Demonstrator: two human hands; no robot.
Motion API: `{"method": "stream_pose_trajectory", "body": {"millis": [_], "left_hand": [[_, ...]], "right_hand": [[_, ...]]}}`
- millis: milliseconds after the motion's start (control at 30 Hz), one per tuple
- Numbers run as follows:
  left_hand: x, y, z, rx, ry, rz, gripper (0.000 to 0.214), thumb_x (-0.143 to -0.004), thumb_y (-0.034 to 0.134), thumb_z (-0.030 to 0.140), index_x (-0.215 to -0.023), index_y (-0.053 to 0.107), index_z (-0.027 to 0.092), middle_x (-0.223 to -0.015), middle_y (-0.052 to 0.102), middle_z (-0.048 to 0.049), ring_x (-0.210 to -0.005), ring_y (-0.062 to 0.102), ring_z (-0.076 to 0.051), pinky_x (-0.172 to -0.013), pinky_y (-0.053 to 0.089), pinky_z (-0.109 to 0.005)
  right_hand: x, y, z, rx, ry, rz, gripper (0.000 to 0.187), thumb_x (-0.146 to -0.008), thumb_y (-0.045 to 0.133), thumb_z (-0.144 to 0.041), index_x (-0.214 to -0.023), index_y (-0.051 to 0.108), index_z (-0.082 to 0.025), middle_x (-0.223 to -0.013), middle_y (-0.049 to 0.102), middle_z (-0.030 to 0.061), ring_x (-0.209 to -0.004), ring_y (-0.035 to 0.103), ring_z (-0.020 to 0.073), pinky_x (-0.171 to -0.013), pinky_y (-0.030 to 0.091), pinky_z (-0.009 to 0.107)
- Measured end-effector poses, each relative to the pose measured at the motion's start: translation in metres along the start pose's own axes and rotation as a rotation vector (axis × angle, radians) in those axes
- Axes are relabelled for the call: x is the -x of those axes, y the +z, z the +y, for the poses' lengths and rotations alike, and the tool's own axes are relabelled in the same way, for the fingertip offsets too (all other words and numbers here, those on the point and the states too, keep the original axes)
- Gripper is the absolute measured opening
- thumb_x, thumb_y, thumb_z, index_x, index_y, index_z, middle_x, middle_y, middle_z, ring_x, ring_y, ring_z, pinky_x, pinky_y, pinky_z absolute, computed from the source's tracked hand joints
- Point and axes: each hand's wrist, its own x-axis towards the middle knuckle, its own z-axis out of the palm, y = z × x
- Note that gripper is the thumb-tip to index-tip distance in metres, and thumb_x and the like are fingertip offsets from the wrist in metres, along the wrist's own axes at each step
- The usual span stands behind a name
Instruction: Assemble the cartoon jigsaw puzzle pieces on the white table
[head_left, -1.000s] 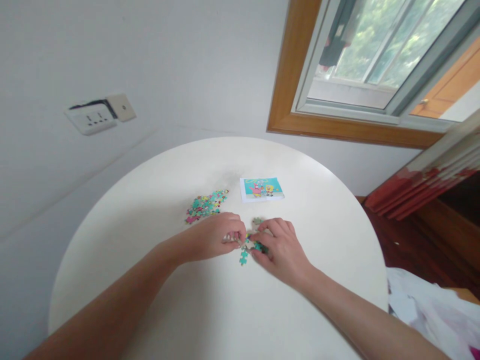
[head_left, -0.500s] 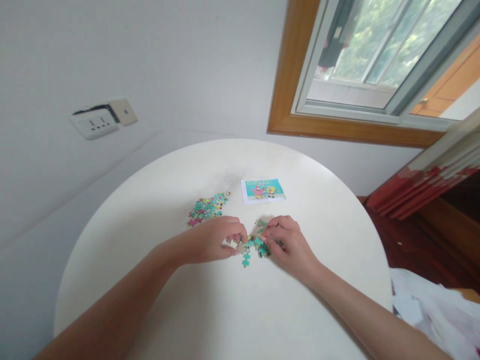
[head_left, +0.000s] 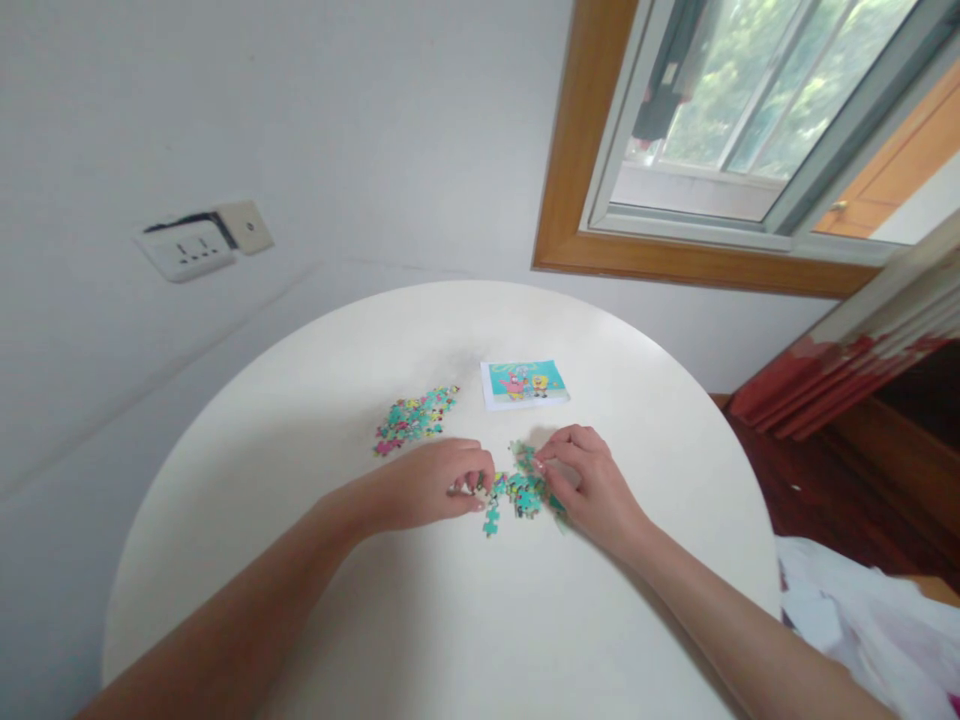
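Note:
My left hand (head_left: pixel 431 482) rests on the round white table (head_left: pixel 300 600), fingers curled in a pinch at the left edge of a small cluster of joined teal puzzle pieces (head_left: pixel 521 490). My right hand (head_left: pixel 589 485) lies at the cluster's right side, its fingertips pinched on the top right pieces. A single teal piece (head_left: pixel 491 520) sits just below the cluster. A heap of loose puzzle pieces (head_left: pixel 412 418) lies to the upper left. The small puzzle box (head_left: pixel 523 383) with a cartoon picture lies flat behind the hands.
A wall socket (head_left: pixel 187 248) is on the wall at left. A wood-framed window (head_left: pixel 712 150) is at the upper right. Red and white cloth (head_left: pixel 847 370) and a wooden floor lie to the right of the table; white fabric (head_left: pixel 862 630) is at the lower right.
My right hand slid to the right and slightly back, uncovering more of the joined teal cluster. My left hand stayed almost in place at the cluster's left edge.

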Motion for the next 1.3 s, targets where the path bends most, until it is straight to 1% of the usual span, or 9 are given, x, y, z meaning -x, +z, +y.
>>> {"method": "stream_pose_trajectory", "body": {"millis": [167, 333, 400, 567, 700, 767, 1033, 1200, 1300], "left_hand": [[-0.001, -0.005, 0.006, 0.05, -0.049, -0.011, 0.006, -0.084, 0.055, 0.022, -0.083, 0.059, 0.019, -0.072, 0.054, 0.0024, -0.066, 0.05, -0.013, -0.064, 0.036, -0.022], [-0.006, 0.0, 0.007, 0.024, -0.008, 0.116, 0.007, -0.087, 0.054, 0.023, -0.083, 0.06, 0.019, -0.077, 0.054, 0.0006, -0.069, 0.05, -0.013, -0.067, 0.038, -0.023], [-0.007, 0.004, 0.007, 0.041, 0.03, 0.136, 0.007, -0.087, 0.054, 0.02, -0.085, 0.061, 0.019, -0.082, 0.055, -0.0004, -0.074, 0.052, -0.013, -0.071, 0.04, -0.023], [-0.003, 0.001, 0.006, 0.103, 0.103, 0.053, 0.012, -0.085, 0.058, 0.018, -0.093, 0.066, 0.02, -0.096, 0.059, -0.0031, -0.088, 0.057, -0.015, -0.083, 0.043, -0.025], [0.001, -0.011, 0.003, 0.044, 0.041, 0.115, 0.014, -0.087, 0.053, 0.02, -0.094, 0.065, 0.019, -0.093, 0.059, -0.0037, -0.087, 0.057, -0.016, -0.082, 0.043, -0.026], [0.001, -0.012, 0.0, 0.008, -0.005, 0.152, 0.015, -0.087, 0.05, 0.02, -0.093, 0.064, 0.019, -0.092, 0.059, -0.0038, -0.087, 0.056, -0.017, -0.081, 0.043, -0.027], [-0.002, 0.007, -0.013, -0.015, -0.006, 0.113, 0.02, -0.088, 0.054, 0.019, -0.106, 0.062, 0.023, -0.098, 0.056, -0.0015, -0.086, 0.056, -0.015, -0.08, 0.04, -0.025], [-0.002, 0.007, -0.014, -0.019, 0.011, 0.107, 0.017, -0.088, 0.053, 0.02, -0.102, 0.063, 0.023, -0.094, 0.056, -0.0016, -0.088, 0.055, -0.016, -0.081, 0.04, -0.025], [-0.001, 0.005, -0.012, -0.03, 0.01, 0.097, 0.016, -0.087, 0.053, 0.02, -0.099, 0.063, 0.022, -0.093, 0.055, -0.002, -0.088, 0.055, -0.017, -0.081, 0.039, -0.025]], "right_hand": [[-0.001, -0.002, 0.001, -0.031, 0.008, -0.001, 0.016, -0.085, 0.056, -0.016, -0.089, 0.07, -0.022, -0.094, 0.061, 0.0069, -0.093, 0.054, 0.0225, -0.084, 0.043, 0.04], [-0.001, -0.001, 0.001, -0.031, -0.002, -0.009, 0.017, -0.083, 0.056, -0.013, -0.088, 0.069, -0.022, -0.092, 0.062, 0.0065, -0.092, 0.055, 0.0221, -0.084, 0.044, 0.04], [-0.001, -0.001, 0.001, -0.034, -0.006, -0.01, 0.017, -0.084, 0.055, -0.013, -0.089, 0.069, -0.022, -0.093, 0.062, 0.0064, -0.092, 0.055, 0.0219, -0.084, 0.044, 0.039], [-0.001, -0.003, 0.001, -0.047, 0.004, -0.017, 0.017, -0.083, 0.056, -0.013, -0.09, 0.07, -0.021, -0.094, 0.062, 0.0067, -0.093, 0.055, 0.022, -0.085, 0.043, 0.039], [-0.001, -0.003, 0.001, -0.049, 0.006, -0.023, 0.018, -0.083, 0.056, -0.013, -0.089, 0.071, -0.02, -0.093, 0.062, 0.0066, -0.092, 0.055, 0.0216, -0.084, 0.043, 0.039], [-0.001, -0.002, 0.002, -0.047, -0.002, -0.023, 0.019, -0.083, 0.056, -0.012, -0.09, 0.071, -0.021, -0.093, 0.062, 0.0064, -0.091, 0.055, 0.0213, -0.084, 0.044, 0.039], [-0.001, -0.002, 0.004, -0.032, -0.038, -0.048, 0.022, -0.085, 0.055, -0.014, -0.097, 0.072, -0.022, -0.094, 0.063, 0.0064, -0.09, 0.055, 0.0206, -0.083, 0.043, 0.038], [0.0, -0.005, 0.0, 0.011, -0.142, -0.154, 0.025, -0.084, 0.061, -0.02, -0.105, 0.071, -0.029, -0.1, 0.061, 0.0055, -0.095, 0.054, 0.0207, -0.085, 0.04, 0.039], [0.001, -0.006, -0.002, 0.03, -0.198, -0.212, 0.025, -0.084, 0.061, -0.019, -0.103, 0.072, -0.031, -0.104, 0.061, 0.0045, -0.101, 0.053, 0.0212, -0.087, 0.038, 0.04]]}}
